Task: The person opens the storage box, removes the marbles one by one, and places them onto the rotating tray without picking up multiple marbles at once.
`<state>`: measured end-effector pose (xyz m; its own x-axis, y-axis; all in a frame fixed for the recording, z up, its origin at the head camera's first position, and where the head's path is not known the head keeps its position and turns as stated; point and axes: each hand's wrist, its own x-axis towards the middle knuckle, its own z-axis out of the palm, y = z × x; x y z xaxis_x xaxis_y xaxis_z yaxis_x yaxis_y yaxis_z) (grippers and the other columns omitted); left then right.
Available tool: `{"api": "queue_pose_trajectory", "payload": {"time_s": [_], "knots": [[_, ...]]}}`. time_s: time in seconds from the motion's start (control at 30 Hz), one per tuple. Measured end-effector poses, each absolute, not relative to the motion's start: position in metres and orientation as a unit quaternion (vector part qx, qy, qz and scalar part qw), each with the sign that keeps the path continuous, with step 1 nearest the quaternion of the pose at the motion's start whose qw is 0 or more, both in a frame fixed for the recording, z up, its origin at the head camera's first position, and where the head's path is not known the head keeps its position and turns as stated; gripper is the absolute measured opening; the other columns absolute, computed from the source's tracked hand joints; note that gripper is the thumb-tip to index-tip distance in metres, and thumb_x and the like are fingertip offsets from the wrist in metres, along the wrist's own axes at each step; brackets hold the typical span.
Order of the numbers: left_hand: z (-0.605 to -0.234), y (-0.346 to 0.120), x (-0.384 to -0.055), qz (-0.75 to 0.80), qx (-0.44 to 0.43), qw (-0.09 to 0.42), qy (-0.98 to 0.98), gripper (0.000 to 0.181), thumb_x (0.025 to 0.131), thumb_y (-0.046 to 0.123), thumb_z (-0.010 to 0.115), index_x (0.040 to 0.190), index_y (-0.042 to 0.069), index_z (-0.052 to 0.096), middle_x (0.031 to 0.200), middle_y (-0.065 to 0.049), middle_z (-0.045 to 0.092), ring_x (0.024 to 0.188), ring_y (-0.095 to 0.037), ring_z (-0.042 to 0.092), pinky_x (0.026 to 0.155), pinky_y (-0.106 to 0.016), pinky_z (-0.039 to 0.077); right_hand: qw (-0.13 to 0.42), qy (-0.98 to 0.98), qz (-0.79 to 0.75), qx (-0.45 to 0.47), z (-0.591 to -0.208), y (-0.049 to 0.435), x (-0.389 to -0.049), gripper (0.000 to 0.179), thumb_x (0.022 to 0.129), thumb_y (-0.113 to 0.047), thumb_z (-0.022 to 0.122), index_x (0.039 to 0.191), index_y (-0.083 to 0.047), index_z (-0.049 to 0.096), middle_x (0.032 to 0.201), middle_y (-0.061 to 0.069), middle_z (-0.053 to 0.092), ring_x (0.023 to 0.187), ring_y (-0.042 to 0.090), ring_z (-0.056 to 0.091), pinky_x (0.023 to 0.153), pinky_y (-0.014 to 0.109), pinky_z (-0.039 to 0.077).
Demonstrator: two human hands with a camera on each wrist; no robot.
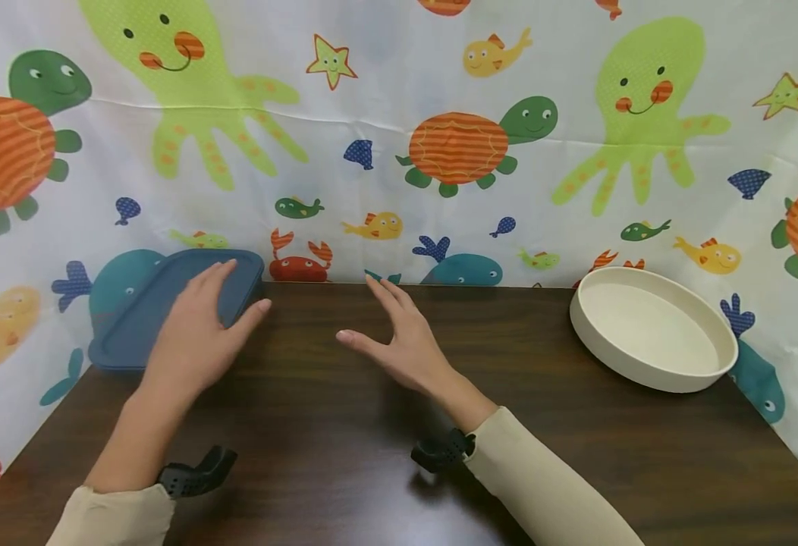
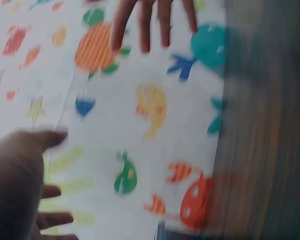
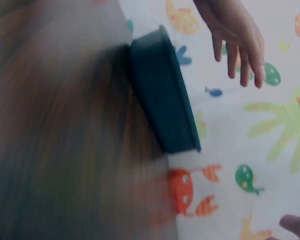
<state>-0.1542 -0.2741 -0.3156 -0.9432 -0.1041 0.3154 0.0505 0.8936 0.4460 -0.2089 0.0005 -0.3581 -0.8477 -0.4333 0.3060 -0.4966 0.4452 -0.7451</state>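
Observation:
In the head view my left hand (image 1: 194, 326) is raised in front of a blue rectangular tub (image 1: 167, 292) with a rounded rim, covering part of it. Its fingers are extended and its thumb stands out to the side. Whether it touches the tub is hard to tell in the head view; the right wrist view shows the tub (image 3: 162, 92) apart from that hand. My right hand (image 1: 409, 341) hovers over the middle of the table, fingers spread and nothing held. To its right, a cream round pan (image 1: 655, 326) with a low wall sits apart from both hands.
A dark brown wooden table (image 1: 331, 425) spreads beneath the hands. Behind it hangs a white curtain (image 1: 372, 98) printed with sea animals, which also runs along the left and right sides. Each wrist wears a black band (image 1: 197, 472).

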Motion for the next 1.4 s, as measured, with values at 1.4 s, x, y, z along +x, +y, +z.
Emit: {"api": "queue_pose_trajectory", "payload": {"time_s": [1.4], "knots": [[-0.366,-0.448,-0.173,-0.336,0.167,0.066,-0.924,0.067,0.107,0.034,0.036,0.16,0.0,0.014,0.154,-0.045,0.021,0.138,-0.066,0.025,0.106,-0.077,0.029,-0.057,-0.723,0.665,0.176,-0.418,-0.189,-0.202,0.071,0.093,-0.048,0.069,0.155,-0.045,0.033,0.157,-0.005,0.043,0.142,0.024,0.049,0.107,0.034,0.05]]}}
